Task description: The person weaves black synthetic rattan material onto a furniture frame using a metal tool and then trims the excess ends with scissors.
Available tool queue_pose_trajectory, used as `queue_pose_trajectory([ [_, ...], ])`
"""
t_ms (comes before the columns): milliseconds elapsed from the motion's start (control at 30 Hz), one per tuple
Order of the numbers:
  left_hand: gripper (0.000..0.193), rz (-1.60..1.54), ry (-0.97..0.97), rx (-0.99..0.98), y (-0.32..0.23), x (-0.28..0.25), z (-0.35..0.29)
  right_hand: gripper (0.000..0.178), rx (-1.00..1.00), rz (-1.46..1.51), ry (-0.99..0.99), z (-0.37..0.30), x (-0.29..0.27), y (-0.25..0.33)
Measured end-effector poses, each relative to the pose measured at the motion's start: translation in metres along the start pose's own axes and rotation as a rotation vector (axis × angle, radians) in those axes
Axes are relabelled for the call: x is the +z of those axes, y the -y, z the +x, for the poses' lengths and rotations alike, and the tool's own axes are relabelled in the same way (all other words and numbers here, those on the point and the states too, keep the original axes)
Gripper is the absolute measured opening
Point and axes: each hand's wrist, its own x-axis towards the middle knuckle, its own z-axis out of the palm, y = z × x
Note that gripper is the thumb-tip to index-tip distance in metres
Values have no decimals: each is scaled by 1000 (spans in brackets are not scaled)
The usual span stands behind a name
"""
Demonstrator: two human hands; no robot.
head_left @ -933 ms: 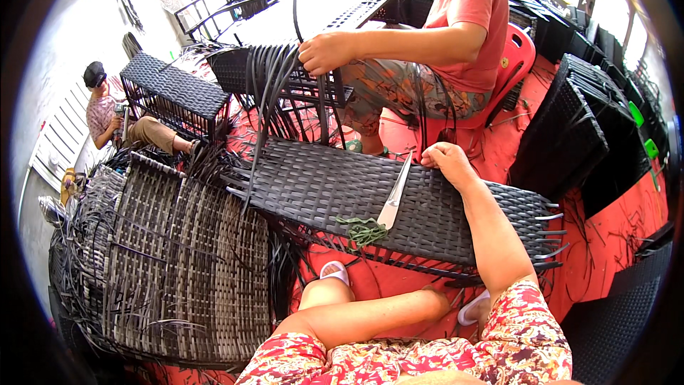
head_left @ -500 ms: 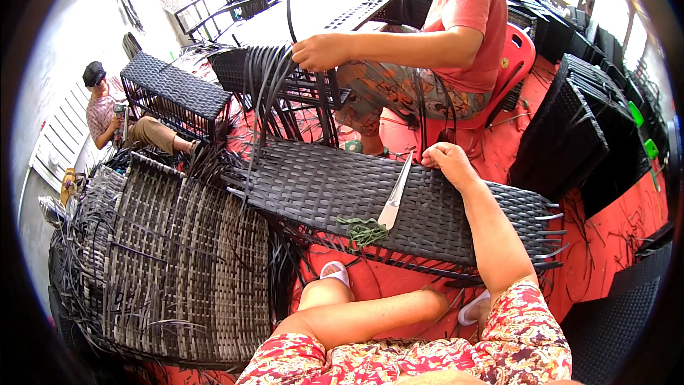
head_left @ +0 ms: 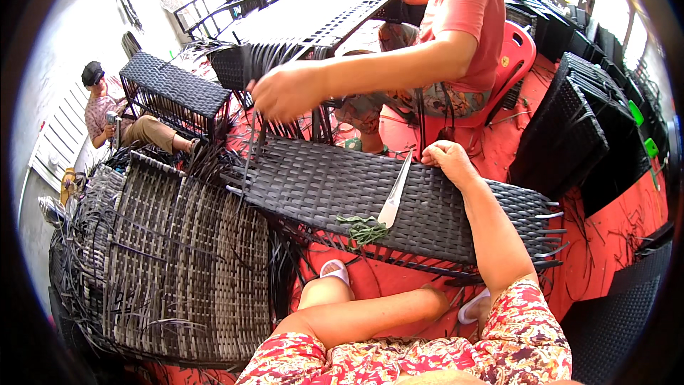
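Note:
A long black woven wicker panel [head_left: 342, 178] stretches in front of me, with loose strand ends at both sides. My right hand [head_left: 452, 162] rests at its far edge, fingers curled and pinched together; what they hold, if anything, is too small to make out. Low over my lap lies my left forearm, and my left hand [head_left: 429, 305] is below the panel's near side, its fingers not distinguishable. On the weave lie closed silver scissors [head_left: 396, 196], pointing away from me. Green wrapping [head_left: 365, 231] surrounds their handle end.
Across the panel, a co-worker [head_left: 463, 21] on a red chair [head_left: 514, 57] handles black strands. A large grey-brown woven piece [head_left: 185, 264] stands at left. Another person [head_left: 107, 110] sits at far left beside a woven frame [head_left: 174, 85]. Dark woven panels [head_left: 570, 128] are stacked right.
The co-worker's near hand has moved left and downward, blurred, beside the strands. The far hand has shifted slightly. My own hands and the scissors stay in place.

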Motion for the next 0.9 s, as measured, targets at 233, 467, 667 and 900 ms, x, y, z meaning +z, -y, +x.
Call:
queue_pose_trajectory([
  [233,29,40,14,-10,-1,0,2,21,-21,28,6,0,-1,-4],
  [467,30,32,20,-1,-4,-8,-9,21,-13,31,10,1,-1,-4],
  [667,29,21,24,-12,-1,-2,-3,21,-4,26,12,1,1,-3],
  [900,29,19,23,-8,-2,0,1,23,-22,-10,12,3,-2,-8],
])
